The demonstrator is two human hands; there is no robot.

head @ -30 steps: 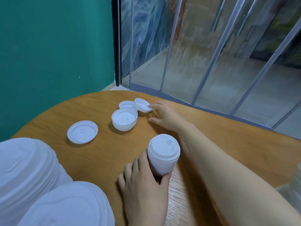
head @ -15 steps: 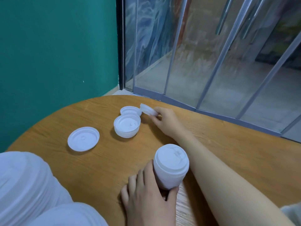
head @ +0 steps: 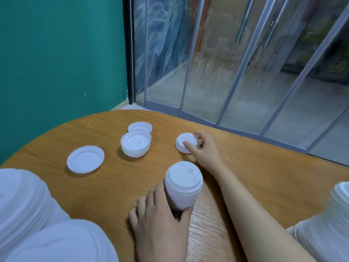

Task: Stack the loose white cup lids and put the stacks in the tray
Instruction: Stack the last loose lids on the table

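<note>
The left hand [head: 160, 222] curls its fingers [head: 151, 197] round a tall stack of lids [head: 182, 185]. The stack is white, smooth plastic, round like a cup, and it stands on the brown wooden surface [head: 264, 167]. The thumb is on one side and the other fingers are on the far side, so the stack is held tight.

The right hand [head: 204, 151] pinches one lid [head: 186, 141]. It is a small round white lid with a bumpy top. A fingertip [head: 186, 143] presses on its top and the other fingers wrap its far edge. I cannot tell if the lid sits flat on the surface or is lifted a bit.

To the left of these fingers is a short stack [head: 136, 143], upside down like a little bowl. Just behind it, touching it, is one flat lid [head: 140, 126], partly hidden. Further left lies one wide lid [head: 85, 161] alone, upside down, with a raised rim.

That makes three single lids and two stacks out on the surface.

Very near the camera, down at the left, are two big blurry piles of lids [head: 24, 203]. They are cut off by the edge. At the right edge is one more blurry white pile [head: 340, 201], also cut off.

The surface has a round edge and thin wood lines. Behind it is a green wall [head: 56, 53] and shiny glass doors [head: 226, 63] with grey metal bars.
</note>
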